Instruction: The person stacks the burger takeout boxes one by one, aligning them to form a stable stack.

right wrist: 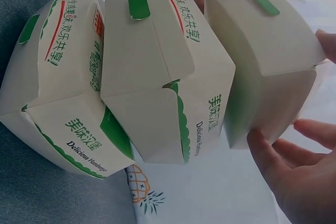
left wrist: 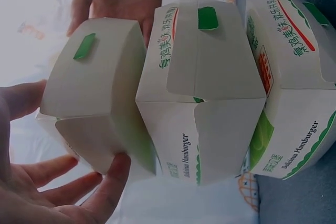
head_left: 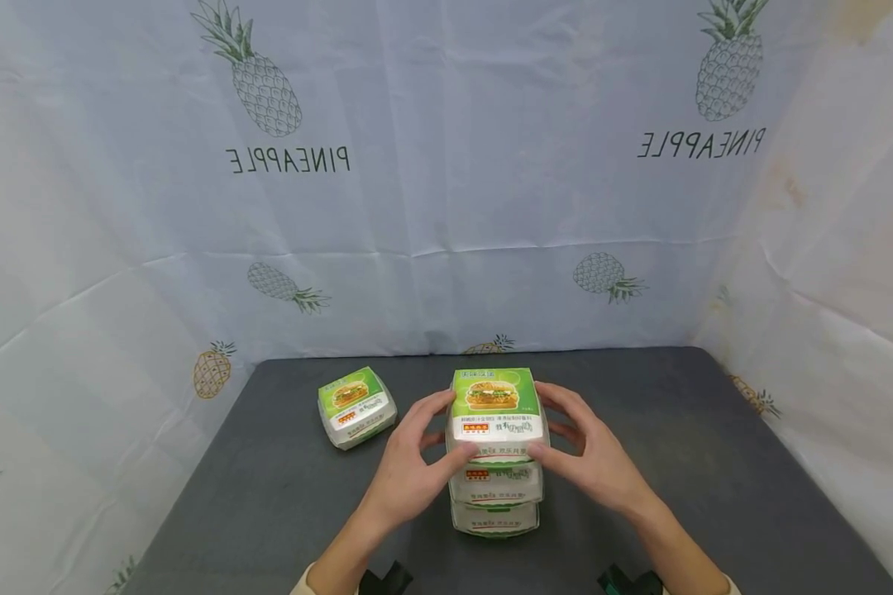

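Three white-and-green paper hamburger boxes stand stacked near the front middle of the table. The top hamburger box (head_left: 494,413) has a burger picture on its green lid. My left hand (head_left: 411,469) grips its left side, thumb at the front corner. On the opposite side my right hand (head_left: 599,464) holds it likewise. Below are the middle box (head_left: 497,486) and the bottom box (head_left: 495,520). In the left wrist view, the top box (left wrist: 92,66) sits slightly tilted against the middle box (left wrist: 205,72), and my left fingertips (left wrist: 116,165) touch its edge.
Another hamburger box (head_left: 357,409) lies turned at an angle on the dark table (head_left: 268,496), left of the stack. White pineapple-print cloth (head_left: 446,182) hangs behind the table and along both sides.
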Motion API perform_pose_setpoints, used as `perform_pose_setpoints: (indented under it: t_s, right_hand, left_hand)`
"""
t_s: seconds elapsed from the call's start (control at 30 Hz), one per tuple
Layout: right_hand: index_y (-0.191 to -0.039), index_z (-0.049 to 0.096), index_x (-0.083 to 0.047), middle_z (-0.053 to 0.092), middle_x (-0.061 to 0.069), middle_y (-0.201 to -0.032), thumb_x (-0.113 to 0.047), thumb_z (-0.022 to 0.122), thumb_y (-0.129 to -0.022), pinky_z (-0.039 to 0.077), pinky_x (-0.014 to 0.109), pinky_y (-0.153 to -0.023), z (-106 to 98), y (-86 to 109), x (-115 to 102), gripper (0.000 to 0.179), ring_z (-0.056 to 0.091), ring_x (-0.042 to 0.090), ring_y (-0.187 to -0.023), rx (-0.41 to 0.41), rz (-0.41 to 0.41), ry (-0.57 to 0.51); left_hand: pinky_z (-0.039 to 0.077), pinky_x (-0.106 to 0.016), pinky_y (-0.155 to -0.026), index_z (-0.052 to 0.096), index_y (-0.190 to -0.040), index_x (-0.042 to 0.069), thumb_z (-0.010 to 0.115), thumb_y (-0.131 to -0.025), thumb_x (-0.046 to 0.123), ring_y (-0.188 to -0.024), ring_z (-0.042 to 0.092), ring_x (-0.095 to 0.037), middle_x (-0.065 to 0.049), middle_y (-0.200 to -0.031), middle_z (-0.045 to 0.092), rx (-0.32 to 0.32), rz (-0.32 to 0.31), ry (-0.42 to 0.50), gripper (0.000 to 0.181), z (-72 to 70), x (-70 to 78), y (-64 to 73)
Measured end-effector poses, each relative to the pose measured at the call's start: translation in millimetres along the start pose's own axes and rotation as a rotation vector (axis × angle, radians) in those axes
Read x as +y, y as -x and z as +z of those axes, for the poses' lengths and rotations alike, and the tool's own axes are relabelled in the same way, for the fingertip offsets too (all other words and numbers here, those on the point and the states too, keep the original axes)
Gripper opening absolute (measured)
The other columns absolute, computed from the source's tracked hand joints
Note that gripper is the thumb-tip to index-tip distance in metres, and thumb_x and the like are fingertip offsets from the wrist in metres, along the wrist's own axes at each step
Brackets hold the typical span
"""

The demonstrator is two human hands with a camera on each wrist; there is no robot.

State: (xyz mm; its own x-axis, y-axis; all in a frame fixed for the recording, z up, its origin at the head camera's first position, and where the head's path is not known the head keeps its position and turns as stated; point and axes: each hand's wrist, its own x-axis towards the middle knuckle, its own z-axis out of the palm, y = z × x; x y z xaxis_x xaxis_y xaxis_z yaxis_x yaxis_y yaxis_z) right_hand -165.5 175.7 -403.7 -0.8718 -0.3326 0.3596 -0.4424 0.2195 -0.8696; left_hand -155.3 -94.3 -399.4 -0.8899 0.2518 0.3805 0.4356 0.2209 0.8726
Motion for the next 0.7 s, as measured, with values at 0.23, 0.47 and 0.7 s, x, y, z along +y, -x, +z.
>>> perform_pose_setpoints:
  t_s: [0.23,0.47,0.7]
  right_hand:
    - [-0.155,0.041,-0.019,0.038,0.002,-0.155,-0.009,0.073,-0.095,0.046,0.027,-0.105,1.2,2.9,0.7,0.069,0.041,0.009,-0.136,-0.002,-0.005,0.004]
    - [-0.155,0.041,-0.018,0.037,0.003,-0.156,-0.009,0.072,-0.095,0.046,0.026,-0.105,2.8,5.5,1.3,0.069,0.04,0.008,-0.136,-0.008,-0.009,0.006]
    - [-0.155,0.04,-0.016,0.037,0.004,-0.156,-0.007,0.072,-0.095,0.046,0.025,-0.104,3.6,6.9,2.4,0.069,0.04,0.009,-0.136,-0.006,-0.02,0.006]
  left_hand:
    - [0.054,-0.036,-0.097,0.051,-0.148,0.018,0.079,-0.092,0.024,-0.131,0.047,-0.02,0.0,-0.149,0.046,0.001,0.008,-0.013,0.062,-0.2,-1.3,3.7]
    - [0.055,-0.036,-0.096,0.052,-0.147,0.017,0.08,-0.092,0.025,-0.13,0.048,-0.02,0.001,-0.149,0.047,0.006,-0.001,-0.021,0.062,-0.3,-1.8,6.0]
    - [0.054,-0.036,-0.096,0.05,-0.149,0.017,0.079,-0.092,0.025,-0.131,0.049,-0.022,0.0,-0.15,0.046,0.003,0.007,-0.023,0.064,0.8,-3.2,7.3]
